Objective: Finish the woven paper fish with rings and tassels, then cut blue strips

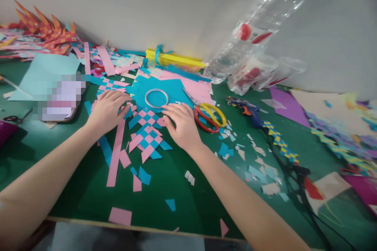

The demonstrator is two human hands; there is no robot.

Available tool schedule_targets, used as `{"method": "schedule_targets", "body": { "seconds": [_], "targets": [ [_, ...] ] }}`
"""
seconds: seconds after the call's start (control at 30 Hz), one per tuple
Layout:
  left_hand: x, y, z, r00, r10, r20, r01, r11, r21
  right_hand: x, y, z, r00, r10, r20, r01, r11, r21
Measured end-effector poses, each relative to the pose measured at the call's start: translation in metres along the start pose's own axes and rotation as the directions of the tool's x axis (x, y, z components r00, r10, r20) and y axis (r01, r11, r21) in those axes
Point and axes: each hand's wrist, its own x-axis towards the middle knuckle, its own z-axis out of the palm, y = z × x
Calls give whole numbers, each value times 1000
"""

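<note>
Pink-and-blue checkered woven paper piece (147,133) lies on a green table (188,196) beside red-and-yellow scissors (209,117).

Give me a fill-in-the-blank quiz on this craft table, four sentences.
The left hand and right hand rest on woven paper of blue and ___ strips.
The scissors lie beside the ___ hand.
The metal ring lies on a ___ sheet.
The table is ___.
Missing words: pink, right, blue, green.
</note>
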Motion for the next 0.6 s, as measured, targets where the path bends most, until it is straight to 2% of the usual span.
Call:
{"method": "schedule_targets", "body": {
  "seconds": [0.13,0.33,0.4,0.47,0.6],
  "targets": [
    [1,1,-1,999,25,-24,-26,1000,-13,18,6,9,999,40,-18,-40,999,0],
    [2,3,2,996,85,-9,-85,995,-47,43,6,24,992,103,74,-100,994,-47],
    [1,6,1,997,76,-29,-78,995,-65,46,1,23,990,123,67,-121,992,-41],
    [1,12,-2,996,61,-71,-67,994,-91,46,-6,17,994,103,35,-103,994,19],
    [-2,28,-11,982,125,-144,-137,988,-75,39,-21,-1,998,-60,15,57,988,141]
  ]
}}
